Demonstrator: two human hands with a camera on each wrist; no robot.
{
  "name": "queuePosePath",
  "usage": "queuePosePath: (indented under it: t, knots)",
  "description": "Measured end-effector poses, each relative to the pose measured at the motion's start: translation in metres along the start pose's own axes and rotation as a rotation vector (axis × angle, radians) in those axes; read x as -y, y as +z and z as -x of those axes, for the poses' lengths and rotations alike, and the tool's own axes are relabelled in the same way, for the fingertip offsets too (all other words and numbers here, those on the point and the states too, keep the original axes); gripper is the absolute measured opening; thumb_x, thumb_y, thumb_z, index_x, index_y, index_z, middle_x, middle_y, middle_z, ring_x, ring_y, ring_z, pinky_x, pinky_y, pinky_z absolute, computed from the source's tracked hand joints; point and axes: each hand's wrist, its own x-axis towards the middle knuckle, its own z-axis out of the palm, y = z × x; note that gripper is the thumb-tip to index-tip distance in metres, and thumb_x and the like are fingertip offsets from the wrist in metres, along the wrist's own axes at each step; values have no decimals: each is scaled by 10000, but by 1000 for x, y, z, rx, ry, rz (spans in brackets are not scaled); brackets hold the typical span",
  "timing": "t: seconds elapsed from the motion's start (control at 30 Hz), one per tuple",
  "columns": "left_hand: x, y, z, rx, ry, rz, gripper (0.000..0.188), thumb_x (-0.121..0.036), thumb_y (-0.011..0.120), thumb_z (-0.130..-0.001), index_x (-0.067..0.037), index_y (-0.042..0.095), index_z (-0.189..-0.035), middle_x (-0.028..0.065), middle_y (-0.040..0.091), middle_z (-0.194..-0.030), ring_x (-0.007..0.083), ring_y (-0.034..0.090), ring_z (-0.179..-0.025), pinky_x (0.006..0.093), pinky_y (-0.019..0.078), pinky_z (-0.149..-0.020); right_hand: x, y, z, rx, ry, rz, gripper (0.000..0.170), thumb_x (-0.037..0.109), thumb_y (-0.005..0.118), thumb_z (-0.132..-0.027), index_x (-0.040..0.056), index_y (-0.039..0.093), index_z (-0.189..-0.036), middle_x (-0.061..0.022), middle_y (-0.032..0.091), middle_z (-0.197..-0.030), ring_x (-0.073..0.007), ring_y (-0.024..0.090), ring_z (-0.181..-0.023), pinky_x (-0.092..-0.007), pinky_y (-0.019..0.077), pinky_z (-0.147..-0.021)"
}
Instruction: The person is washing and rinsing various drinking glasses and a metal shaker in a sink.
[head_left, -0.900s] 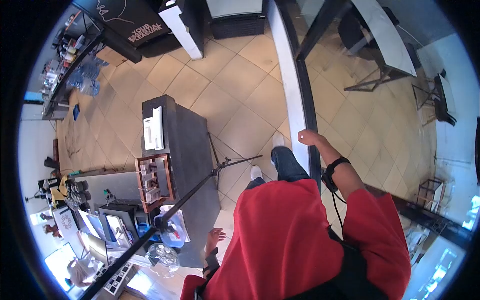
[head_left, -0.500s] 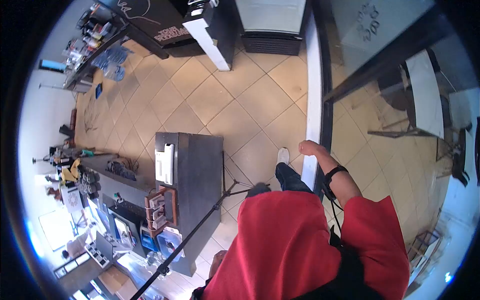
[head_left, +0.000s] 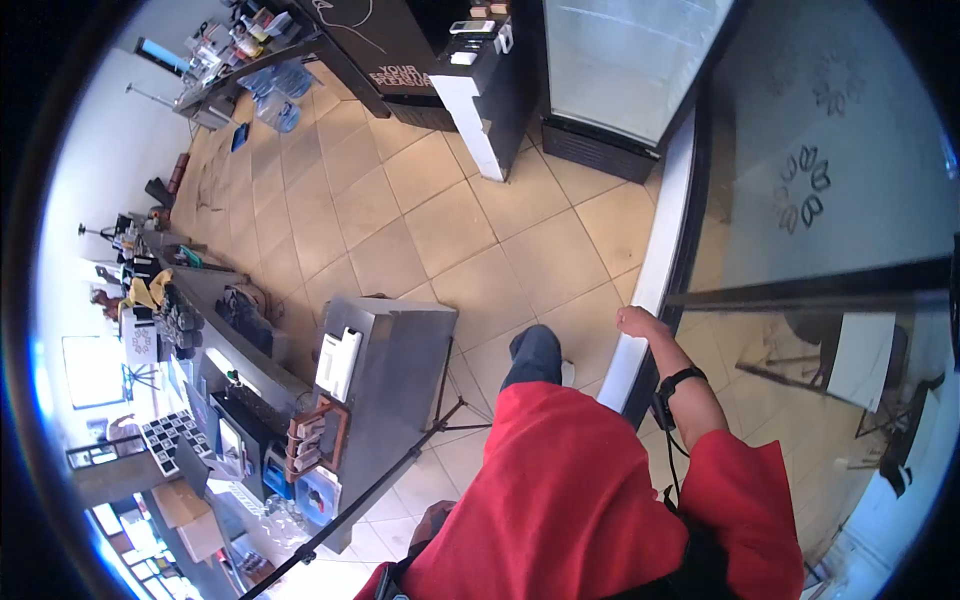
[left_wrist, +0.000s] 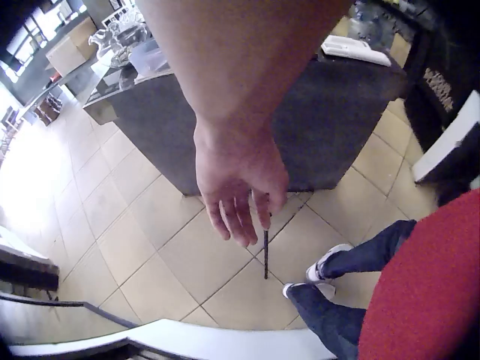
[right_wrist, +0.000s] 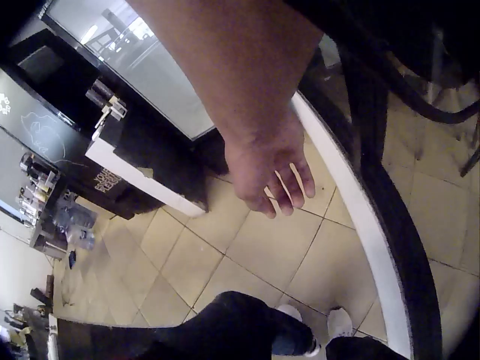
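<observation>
My left hand (left_wrist: 241,176) hangs loosely with relaxed fingers and nothing in its grasp. In the left wrist view it overlaps the side of a dark grey counter (left_wrist: 157,124), and a thin black rod (left_wrist: 266,259) shows beyond the fingertips. The head view has most of that hand tucked beside the red shirt (head_left: 560,500). Over on the right, my right hand (right_wrist: 271,166) also hangs empty, its fingers slightly bent and spread, next to the white ledge (right_wrist: 352,191) under a glass partition.
A black stand's pole (head_left: 370,500) slants past the counter, its legs spread on the tiled floor (head_left: 520,260). On the counter lie a white box (head_left: 339,362) and a wooden rack (head_left: 335,440). Ahead stand a white-ended divider (head_left: 470,125) and a glass-door fridge (head_left: 630,70).
The person has stepped forward along the partition, and the view has turned. The fridge and divider appear nearer. The left hand has swung back beside the shirt; the right stays by the ledge.
</observation>
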Motion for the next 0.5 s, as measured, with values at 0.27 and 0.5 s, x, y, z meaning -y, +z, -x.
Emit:
queuePosePath:
  t: [0.27,0.5]
  knots:
    - [-49,46,-59,-30,0,168,308,-306,525,-974,-47,594,-1125,124,689,-945,250,677,-797,398,550,-716,8,-59,-117,63,-192,288,275,261,537,-826,34,664,-912,-194,692,-834,-330,673,-726,-444,529,-695]
    - [-112,98,-92,-105,20,404,303,-300,524,-975,-45,592,-1125,124,689,-943,248,676,-795,394,550,-713,119,-194,-221,58,-233,421,283,237,512,-828,51,697,-937,-203,683,-989,-367,652,-956,-443,510,-850]
